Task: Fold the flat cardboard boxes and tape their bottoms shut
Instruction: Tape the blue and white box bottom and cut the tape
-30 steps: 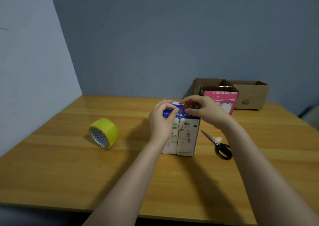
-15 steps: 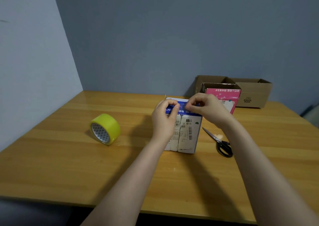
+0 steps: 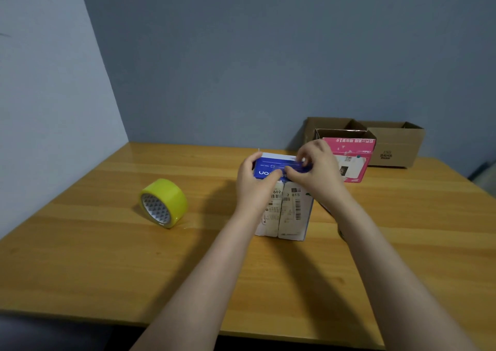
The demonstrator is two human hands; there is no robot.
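Head view: box [image 3: 291, 216] stands upright between hands [image 3: 253, 187] [image 3: 318, 175] gripping its top.

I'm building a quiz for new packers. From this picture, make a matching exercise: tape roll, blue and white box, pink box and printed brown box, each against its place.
Things:
1. tape roll
2. blue and white box
3. pink box
4. printed brown box

Places:
a. just behind the right hand
b. far right, by the wall
c. on the table, left of the left hand
d. gripped at its top by both hands

Pairs: 1-c; 2-d; 3-a; 4-b
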